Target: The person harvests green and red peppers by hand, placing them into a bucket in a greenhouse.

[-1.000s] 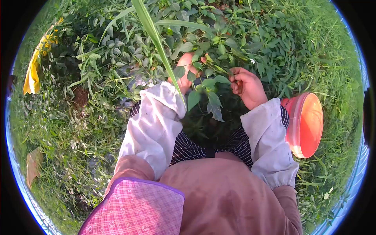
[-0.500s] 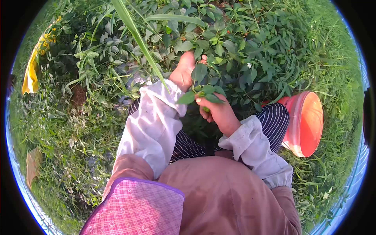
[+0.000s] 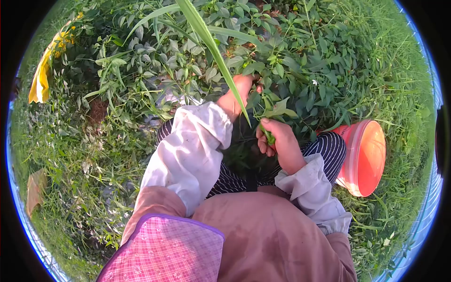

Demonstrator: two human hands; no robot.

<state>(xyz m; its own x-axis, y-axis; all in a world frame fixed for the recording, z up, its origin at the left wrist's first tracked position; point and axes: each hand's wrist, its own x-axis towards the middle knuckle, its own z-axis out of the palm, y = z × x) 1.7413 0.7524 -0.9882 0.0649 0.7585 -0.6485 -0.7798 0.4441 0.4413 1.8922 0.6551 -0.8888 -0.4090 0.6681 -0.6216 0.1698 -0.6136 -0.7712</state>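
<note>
Low, dense green plants [image 3: 300, 61] with small pointed leaves grow in front of my knees. My left hand [image 3: 239, 94] reaches in among their leaves; its fingers are mostly hidden by foliage and a long grass blade [image 3: 211, 44] crosses in front of it. Just to the right and nearer my body, my right hand [image 3: 282, 141] is closed round a green pepper-like piece [image 3: 268, 135]. Leaves [image 3: 281, 109] stand right above its thumb and fingertips.
An orange-red bucket [image 3: 370, 157] lies tilted beside my right knee, its mouth facing right. A yellow cloth or plastic strip [image 3: 41, 77] is at the far left. A dry brown leaf [image 3: 35, 191] rests on the grass at lower left.
My right hand has moved right and a little toward my body, and the green piece in it shows more. My left hand has shifted slightly right. The view has shifted a little.
</note>
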